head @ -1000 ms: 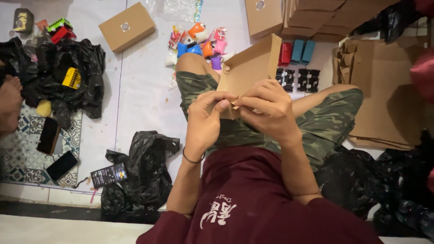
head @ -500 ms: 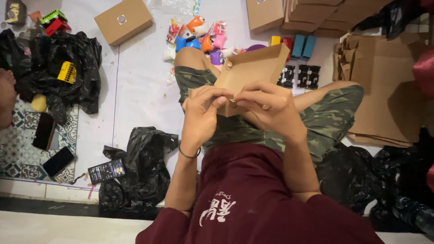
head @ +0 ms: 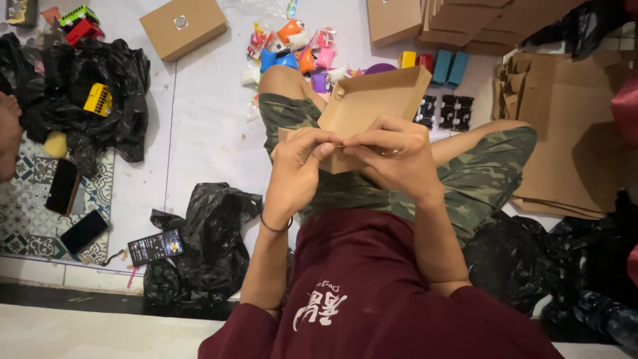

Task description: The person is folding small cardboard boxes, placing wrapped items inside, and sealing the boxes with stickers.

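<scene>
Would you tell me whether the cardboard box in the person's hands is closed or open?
Open: the cardboard box is only part-folded, its inside showing.

A pale sheet [head: 199, 133] covers the floor beside patterned tiles [head: 26, 199], under seemingly even light.

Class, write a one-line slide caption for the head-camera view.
Seated on the floor, a person's left hand and right hand fold a brown cardboard box over their lap, small plastic toys scattered beyond.

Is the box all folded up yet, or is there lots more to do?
Not yet. Two closed boxes look done. The left hand and right hand are pinching a half-folded cardboard box, open on top. A stack of flat cardboard waits unfolded.
</scene>
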